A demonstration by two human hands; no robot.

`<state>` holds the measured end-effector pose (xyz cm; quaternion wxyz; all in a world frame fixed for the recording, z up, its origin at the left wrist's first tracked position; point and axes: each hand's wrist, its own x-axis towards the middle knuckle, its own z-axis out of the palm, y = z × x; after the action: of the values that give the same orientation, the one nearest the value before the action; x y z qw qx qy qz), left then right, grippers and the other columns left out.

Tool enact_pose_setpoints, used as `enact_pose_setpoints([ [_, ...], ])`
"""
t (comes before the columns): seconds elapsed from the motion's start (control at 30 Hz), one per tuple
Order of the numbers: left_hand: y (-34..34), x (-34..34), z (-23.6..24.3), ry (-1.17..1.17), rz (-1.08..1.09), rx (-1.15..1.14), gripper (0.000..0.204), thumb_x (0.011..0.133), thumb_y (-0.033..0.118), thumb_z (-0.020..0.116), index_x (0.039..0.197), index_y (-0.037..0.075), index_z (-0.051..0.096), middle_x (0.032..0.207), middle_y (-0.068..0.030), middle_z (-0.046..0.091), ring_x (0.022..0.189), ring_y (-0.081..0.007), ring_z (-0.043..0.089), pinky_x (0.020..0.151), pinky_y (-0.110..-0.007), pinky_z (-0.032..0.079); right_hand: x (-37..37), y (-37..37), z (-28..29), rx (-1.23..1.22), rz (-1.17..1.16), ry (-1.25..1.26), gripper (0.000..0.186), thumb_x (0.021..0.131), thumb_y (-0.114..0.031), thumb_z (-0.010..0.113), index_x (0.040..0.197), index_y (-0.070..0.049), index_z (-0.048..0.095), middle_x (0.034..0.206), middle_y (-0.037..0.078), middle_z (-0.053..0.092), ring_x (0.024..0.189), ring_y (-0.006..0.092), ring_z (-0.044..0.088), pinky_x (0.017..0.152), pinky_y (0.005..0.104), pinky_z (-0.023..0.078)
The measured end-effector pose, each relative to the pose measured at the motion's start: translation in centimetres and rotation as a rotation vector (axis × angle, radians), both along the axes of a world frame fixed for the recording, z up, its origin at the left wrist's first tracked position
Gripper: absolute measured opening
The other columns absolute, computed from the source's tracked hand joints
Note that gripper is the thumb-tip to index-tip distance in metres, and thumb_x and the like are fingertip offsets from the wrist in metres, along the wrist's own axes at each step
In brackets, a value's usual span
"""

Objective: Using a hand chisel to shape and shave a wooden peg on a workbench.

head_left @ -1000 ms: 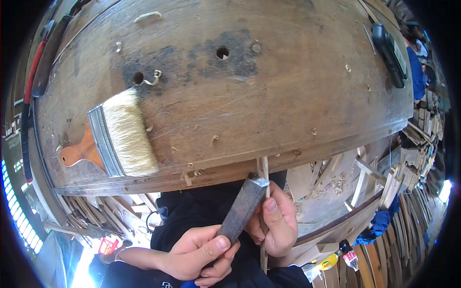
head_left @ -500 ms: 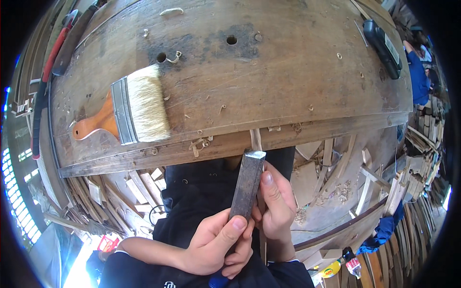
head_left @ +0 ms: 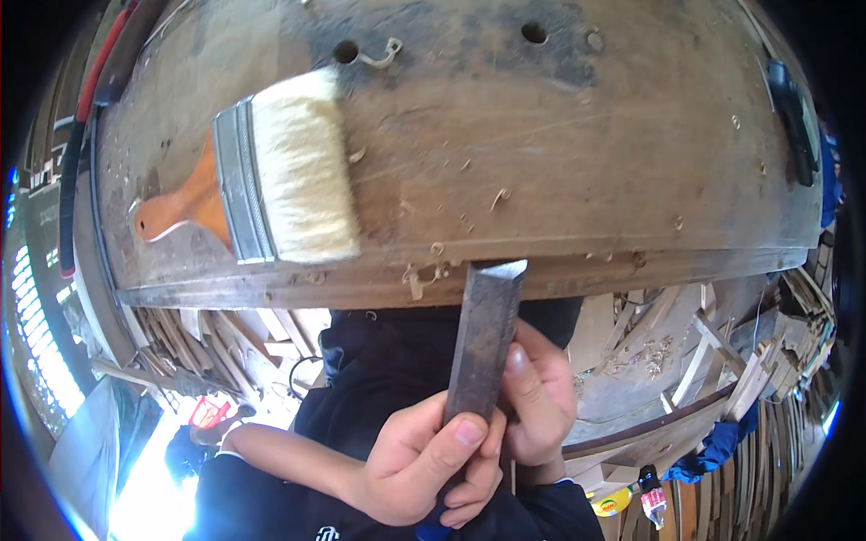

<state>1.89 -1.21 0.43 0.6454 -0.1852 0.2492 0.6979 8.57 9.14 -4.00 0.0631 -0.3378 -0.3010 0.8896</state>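
I hold a chisel (head_left: 485,338) up before me, its broad, dark steel blade tilted slightly right and the bright bevelled end uppermost. My left hand (head_left: 433,460) wraps round its lower part, with the thumb across the face of the blade. A bit of blue (head_left: 433,532) shows under that hand. Against the blade's right side is my right hand (head_left: 539,397), thumb up and fingers curled behind the steel; what they grip back there is hidden. Beyond the blade's tip lies the front edge of a wooden workbench (head_left: 577,171).
A wide brush (head_left: 302,171) with pale bristles and an orange wooden handle lies on the bench at left. Curled shavings dot the bench, which has round holes (head_left: 534,33). At far right is a black tool (head_left: 792,126). Red-handled pliers (head_left: 90,81) rest far left. Wood offcuts (head_left: 713,352) litter the floor.
The view has shifted closer to the bench. The chisel is slightly higher and further right in view. A thin wooden strip that showed beyond its tip is now out of sight.
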Motion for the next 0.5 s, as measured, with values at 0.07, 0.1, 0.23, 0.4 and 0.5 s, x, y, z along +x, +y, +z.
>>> enact_pose_setpoints([
  [0.07, -0.8, 0.2, -0.4, -0.017, 0.004, 0.045, 0.025, 0.099, 0.022, 0.031, 0.097, -0.001, 0.038, 0.058, -0.0065, 0.043, 0.043, -0.0108, 0.039, 0.042, -0.022, 0.037, 0.1, -0.1, -0.1, 0.006, 0.010, -0.014, 0.030, 0.096, -0.029, 0.040, 0.085, -0.002, 0.048, 0.064, -0.002, 0.048, 0.044, 0.0005, 0.036, 0.040, 0.0161, 0.025],
  [0.1, -1.0, 0.3, -0.4, -0.015, -0.012, 0.037, 0.025, 0.099, 0.022, 0.031, 0.098, -0.002, 0.038, 0.059, -0.0067, 0.044, 0.043, -0.0111, 0.040, 0.042, -0.022, 0.038, 0.0, -0.1, -0.1, 0.000, 0.008, -0.025, 0.031, 0.096, -0.031, 0.040, 0.084, -0.003, 0.048, 0.063, -0.002, 0.047, 0.042, 0.0008, 0.035, 0.038, 0.0163, 0.024],
  [0.23, -1.2, 0.3, -0.2, 0.034, -0.107, 0.002, 0.026, 0.099, 0.024, 0.031, 0.098, -0.001, 0.036, 0.059, -0.0086, 0.044, 0.042, -0.0139, 0.041, 0.041, -0.024, 0.039, 0.2, 0.5, -0.9, -0.007, 0.040, 0.020, 0.040, 0.096, -0.038, 0.036, 0.078, -0.003, 0.044, 0.058, -0.001, 0.041, 0.038, 0.0032, 0.033, 0.035, 0.0181, 0.023],
  [0.4, -2.0, -1.0, -0.8, -0.146, -0.182, 0.085, 0.027, 0.099, 0.028, 0.031, 0.091, 0.003, 0.036, 0.054, -0.0040, 0.033, 0.039, -0.0132, 0.036, 0.038, -0.027, 0.039, 0.2, 0.5, -0.9, -0.072, 0.059, 0.061, 0.041, 0.098, -0.037, 0.029, 0.072, -0.007, 0.038, 0.053, 0.000, 0.037, 0.034, 0.0054, 0.029, 0.032, 0.0194, 0.023],
  [0.5, -2.5, -2.1, -0.8, -0.187, -0.197, 0.068, 0.027, 0.099, 0.030, 0.030, 0.090, 0.005, 0.036, 0.052, -0.0016, 0.031, 0.038, -0.0121, 0.035, 0.037, -0.026, 0.037, -0.3, 0.3, -1.4, -0.130, 0.054, 0.182, 0.041, 0.098, -0.037, 0.030, 0.072, -0.007, 0.038, 0.050, 0.000, 0.035, 0.034, 0.0055, 0.028, 0.032, 0.0195, 0.022],
])
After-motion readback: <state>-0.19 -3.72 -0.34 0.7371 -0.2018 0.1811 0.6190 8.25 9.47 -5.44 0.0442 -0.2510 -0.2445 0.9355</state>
